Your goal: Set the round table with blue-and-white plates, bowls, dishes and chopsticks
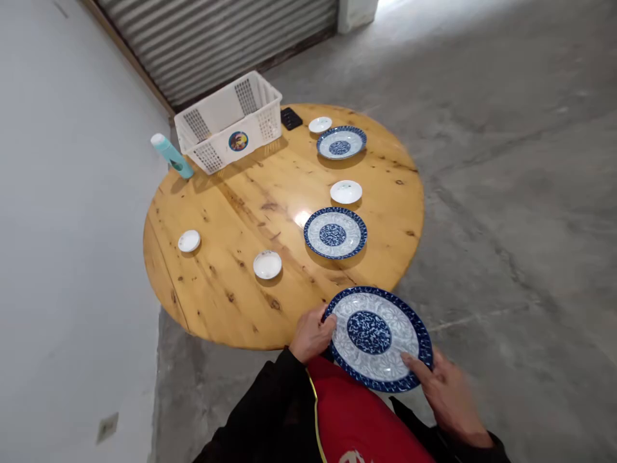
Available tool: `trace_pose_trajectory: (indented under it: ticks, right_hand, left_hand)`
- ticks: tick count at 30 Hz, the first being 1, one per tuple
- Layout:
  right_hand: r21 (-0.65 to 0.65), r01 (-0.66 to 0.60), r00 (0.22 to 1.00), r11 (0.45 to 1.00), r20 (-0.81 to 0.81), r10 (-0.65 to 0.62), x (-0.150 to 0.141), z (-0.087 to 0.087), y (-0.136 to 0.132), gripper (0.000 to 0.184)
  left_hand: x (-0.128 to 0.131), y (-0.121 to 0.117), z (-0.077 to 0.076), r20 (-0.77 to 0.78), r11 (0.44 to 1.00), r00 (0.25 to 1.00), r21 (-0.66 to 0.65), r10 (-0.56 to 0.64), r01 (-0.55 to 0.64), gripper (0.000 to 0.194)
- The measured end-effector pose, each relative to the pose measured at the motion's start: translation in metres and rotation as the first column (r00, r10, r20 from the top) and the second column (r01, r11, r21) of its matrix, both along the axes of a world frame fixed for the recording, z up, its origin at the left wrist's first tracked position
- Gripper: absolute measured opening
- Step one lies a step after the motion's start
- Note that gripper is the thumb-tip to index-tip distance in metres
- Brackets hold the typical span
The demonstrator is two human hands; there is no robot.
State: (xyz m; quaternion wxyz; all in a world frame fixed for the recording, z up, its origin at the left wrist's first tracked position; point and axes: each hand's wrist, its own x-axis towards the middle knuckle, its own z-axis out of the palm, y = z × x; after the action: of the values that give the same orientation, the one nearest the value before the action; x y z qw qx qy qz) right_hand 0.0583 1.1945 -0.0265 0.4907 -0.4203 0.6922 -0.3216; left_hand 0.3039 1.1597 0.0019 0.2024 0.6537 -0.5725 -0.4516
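A large plate [380,373] with a dark blue patterned rim and centre is held up in front of my body, at the near right edge of the table. My left hand [312,334] grips its left rim, thumb on top. On the right rim, my right hand [446,389] holds it with the thumb over the upper face and the other fingers mostly hidden underneath. Just beyond lies a similar blue and white plate [333,233] on the table. To its left is a small white bowl [267,264], and behind it another white bowl [346,191].
The round wooden table [231,225] also carries a far blue-rimmed plate [341,142], a small white dish [320,125], a left white bowl [189,241], a white plastic basket [255,132], a turquoise bottle [172,156] and a black object [291,118]. A wall [77,225] stands at left.
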Motion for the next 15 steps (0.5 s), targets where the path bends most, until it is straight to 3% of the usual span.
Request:
trace_pose_trajectory:
  ticks: [8, 15]
  right_hand:
    - [-0.037, -0.186, 0.977, 0.982, -0.109, 0.182, 0.001, 0.011, -0.115, 0.041]
    - [-0.101, -0.323, 0.938, 0.941, -0.165, 0.304, 0.007, 0.008, -0.185, 0.034]
  left_hand:
    - [0.005, -0.074, 0.003, 0.079, 0.980, 0.979, -0.080, 0.189, -0.183, 0.020]
    - [0.008, -0.133, 0.007, 0.128, 0.951, 0.948, -0.150, 0.291, -0.272, 0.028]
